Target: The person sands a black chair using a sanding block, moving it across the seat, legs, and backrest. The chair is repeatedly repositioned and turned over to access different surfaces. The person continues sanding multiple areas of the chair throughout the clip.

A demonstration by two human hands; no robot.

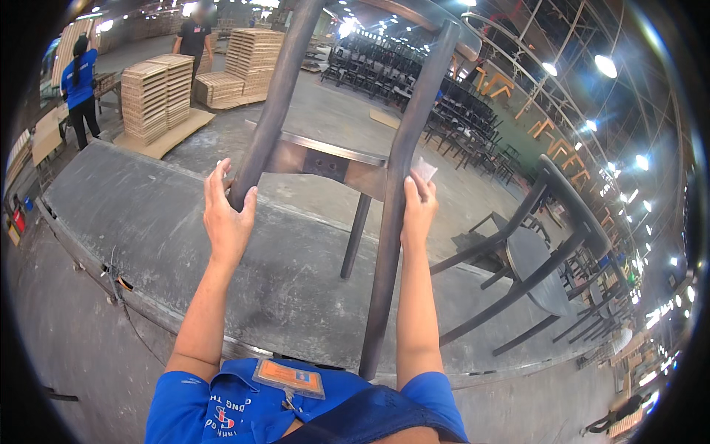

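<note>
A dark wooden chair stands tilted in front of me on a long grey bench top. A cross rail with a dark middle patch joins its two long posts. My left hand is closed round the lower end of the left post, thumb on the inner side. On the outer side of the right post, my right hand pinches a small pale folded piece, its fingers against the wood. I cannot make out what the piece is made of.
The grey bench top runs from far left to right. Another dark chair stands close on the right, with more behind it. Stacked wooden panels are at the far left. Two people, one in a blue shirt, stand beyond the bench.
</note>
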